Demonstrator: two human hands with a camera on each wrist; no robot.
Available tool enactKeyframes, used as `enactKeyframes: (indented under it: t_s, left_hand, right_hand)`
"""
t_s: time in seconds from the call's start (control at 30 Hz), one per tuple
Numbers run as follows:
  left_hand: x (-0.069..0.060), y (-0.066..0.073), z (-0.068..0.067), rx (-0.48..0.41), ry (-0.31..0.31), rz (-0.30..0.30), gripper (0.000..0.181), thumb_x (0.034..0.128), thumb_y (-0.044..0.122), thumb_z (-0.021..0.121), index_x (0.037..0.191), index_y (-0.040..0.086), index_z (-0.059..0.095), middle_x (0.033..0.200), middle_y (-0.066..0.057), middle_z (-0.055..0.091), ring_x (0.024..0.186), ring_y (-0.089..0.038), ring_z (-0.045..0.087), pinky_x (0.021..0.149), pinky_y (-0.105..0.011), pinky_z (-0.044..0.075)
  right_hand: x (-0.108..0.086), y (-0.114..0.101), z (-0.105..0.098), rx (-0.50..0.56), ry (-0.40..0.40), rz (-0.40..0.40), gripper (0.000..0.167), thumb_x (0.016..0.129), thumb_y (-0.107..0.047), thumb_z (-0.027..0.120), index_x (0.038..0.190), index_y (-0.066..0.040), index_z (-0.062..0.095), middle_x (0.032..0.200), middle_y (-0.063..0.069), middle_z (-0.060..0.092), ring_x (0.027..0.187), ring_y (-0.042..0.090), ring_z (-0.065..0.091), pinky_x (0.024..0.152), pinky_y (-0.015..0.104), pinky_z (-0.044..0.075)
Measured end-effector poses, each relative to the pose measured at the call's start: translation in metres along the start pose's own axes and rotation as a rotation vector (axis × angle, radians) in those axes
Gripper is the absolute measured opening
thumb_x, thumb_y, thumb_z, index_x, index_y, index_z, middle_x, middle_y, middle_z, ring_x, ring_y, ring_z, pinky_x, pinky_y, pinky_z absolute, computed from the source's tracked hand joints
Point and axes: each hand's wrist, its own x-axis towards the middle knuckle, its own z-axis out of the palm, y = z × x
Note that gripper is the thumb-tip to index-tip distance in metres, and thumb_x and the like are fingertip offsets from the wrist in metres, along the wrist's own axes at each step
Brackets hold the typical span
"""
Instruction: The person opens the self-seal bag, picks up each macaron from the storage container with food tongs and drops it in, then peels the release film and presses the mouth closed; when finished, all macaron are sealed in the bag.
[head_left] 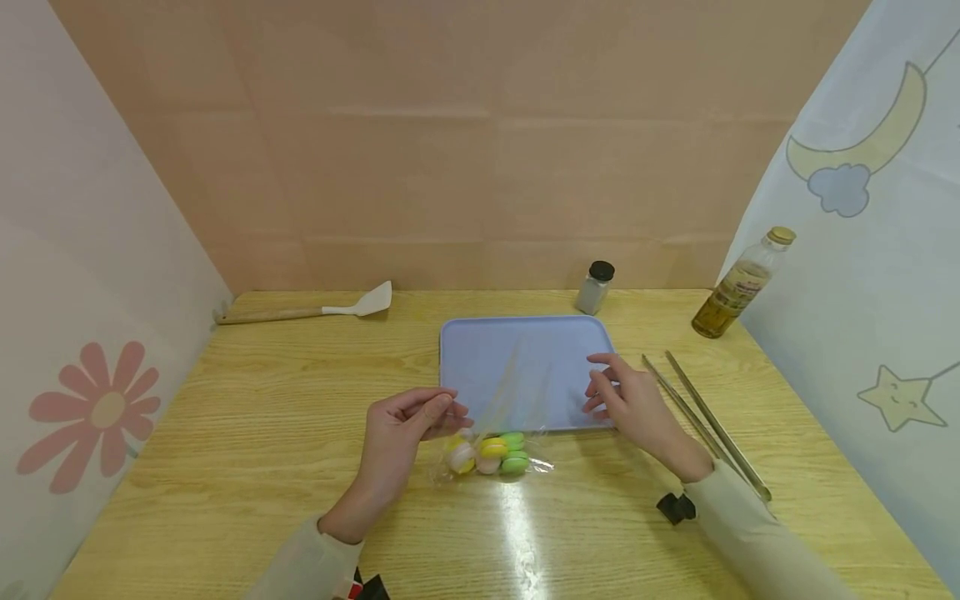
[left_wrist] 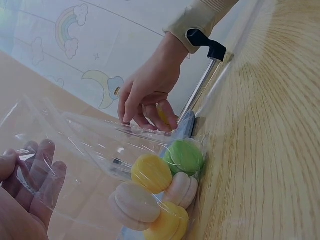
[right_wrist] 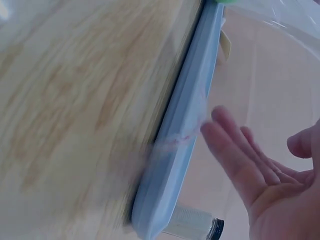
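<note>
A clear plastic bag [head_left: 501,408] holds several macarons [left_wrist: 152,173] in yellow, green and pale pink. Its filled end lies at the tray's near edge, and the film rises above it. My left hand [head_left: 408,425] pinches the bag's upper edge between thumb and fingers. To the right of the bag, my right hand [head_left: 626,404] hovers over the right side of a blue tray [head_left: 570,333], fingers loosely bent and apart, nothing in them. Below its fingertips in the right wrist view is a thin, blurred strip with reddish marks [right_wrist: 180,140]; what it is, I cannot tell.
Metal tongs [head_left: 705,417] lie beside my right forearm. A black-capped jar [head_left: 594,289] stands behind the tray, and an oil bottle [head_left: 738,287] at the back right. A white spatula with a wooden handle [head_left: 315,311] lies along the back left.
</note>
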Motion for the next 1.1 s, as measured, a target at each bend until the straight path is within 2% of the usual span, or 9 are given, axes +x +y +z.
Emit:
enactKeyframes:
  t_s: [0.1, 0.2, 0.3, 0.47, 0.63, 0.7, 0.83, 0.93, 1.1]
  left_hand:
    - [0.0, 0.001, 0.001, 0.009, -0.002, 0.001, 0.024, 0.0994, 0.009, 0.065, 0.11, -0.011, 0.07, 0.09, -0.015, 0.075, 0.081, -0.028, 0.075, 0.078, -0.043, 0.06]
    - [0.0, 0.001, 0.001, 0.009, -0.001, 0.0, 0.024, 0.0994, 0.009, 0.066, 0.11, -0.011, 0.07, 0.09, -0.015, 0.075, 0.081, -0.028, 0.075, 0.078, -0.043, 0.06]
    - [0.0, 0.001, 0.001, 0.004, 0.0, 0.0, 0.024, 0.0993, 0.009, 0.066, 0.11, -0.012, 0.07, 0.089, -0.014, 0.076, 0.081, -0.027, 0.075, 0.078, -0.043, 0.06]
    - [0.0, 0.002, 0.001, -0.008, -0.001, 0.006, 0.023, 0.0994, 0.008, 0.065, 0.109, -0.013, 0.069, 0.089, -0.014, 0.076, 0.081, -0.028, 0.075, 0.079, -0.043, 0.06]
    - [0.001, 0.002, 0.001, -0.01, 0.0, 0.011, 0.023, 0.0992, 0.008, 0.065, 0.108, -0.013, 0.07, 0.09, -0.014, 0.076, 0.08, -0.028, 0.075, 0.08, -0.044, 0.059]
    - [0.001, 0.002, 0.001, -0.013, 0.002, 0.012, 0.023, 0.0992, 0.007, 0.065, 0.109, -0.013, 0.069, 0.09, -0.015, 0.076, 0.08, -0.028, 0.075, 0.08, -0.044, 0.059]
    - [0.001, 0.002, 0.001, -0.023, 0.008, 0.016, 0.023, 0.0992, 0.006, 0.065, 0.11, -0.014, 0.069, 0.09, -0.016, 0.076, 0.081, -0.029, 0.075, 0.081, -0.045, 0.059]
    - [0.001, 0.002, 0.001, -0.021, 0.014, 0.021, 0.023, 0.099, 0.006, 0.065, 0.11, -0.014, 0.069, 0.091, -0.016, 0.076, 0.081, -0.029, 0.075, 0.081, -0.044, 0.059]
    - [0.002, 0.002, 0.0, -0.019, 0.024, 0.031, 0.023, 0.099, 0.005, 0.065, 0.111, -0.013, 0.069, 0.091, -0.016, 0.076, 0.081, -0.029, 0.075, 0.082, -0.044, 0.058]
  right_hand:
    - [-0.001, 0.0, -0.001, -0.07, 0.05, -0.03, 0.027, 0.108, -0.015, 0.048, 0.127, 0.002, 0.059, 0.087, 0.009, 0.072, 0.075, 0.026, 0.073, 0.065, 0.032, 0.06]
    - [-0.002, 0.0, -0.001, -0.177, 0.119, -0.093, 0.021, 0.106, -0.011, 0.051, 0.12, -0.002, 0.064, 0.09, 0.003, 0.075, 0.081, 0.024, 0.072, 0.063, 0.027, 0.053]
    - [-0.003, -0.001, 0.0, -0.245, 0.193, -0.144, 0.016, 0.102, -0.007, 0.058, 0.114, -0.003, 0.068, 0.096, 0.003, 0.076, 0.07, 0.018, 0.064, 0.058, 0.025, 0.043]
    - [-0.001, -0.006, 0.0, -0.25, 0.303, -0.2, 0.017, 0.097, 0.0, 0.061, 0.11, -0.004, 0.071, 0.105, 0.005, 0.075, 0.053, 0.013, 0.039, 0.051, 0.023, 0.033]
    - [-0.002, -0.017, 0.001, -0.198, 0.35, -0.226, 0.017, 0.096, 0.002, 0.064, 0.109, -0.005, 0.072, 0.103, 0.001, 0.075, 0.075, 0.02, 0.066, 0.065, 0.016, 0.042]
    - [-0.003, -0.024, 0.002, -0.163, 0.341, -0.243, 0.017, 0.096, 0.003, 0.064, 0.109, -0.005, 0.072, 0.104, 0.001, 0.074, 0.092, 0.022, 0.07, 0.076, 0.015, 0.045]
    - [-0.005, -0.04, 0.007, -0.023, 0.256, -0.255, 0.021, 0.097, 0.002, 0.064, 0.116, -0.004, 0.069, 0.11, 0.004, 0.072, 0.096, 0.018, 0.069, 0.084, 0.016, 0.049]
    - [-0.005, -0.05, 0.011, 0.127, 0.155, -0.218, 0.024, 0.099, -0.001, 0.063, 0.123, -0.004, 0.066, 0.117, 0.007, 0.069, 0.102, 0.018, 0.068, 0.088, 0.021, 0.051]
    - [-0.001, -0.062, 0.02, 0.339, 0.049, -0.152, 0.028, 0.099, -0.003, 0.064, 0.127, -0.001, 0.062, 0.121, 0.015, 0.065, 0.111, 0.03, 0.063, 0.093, 0.027, 0.052]
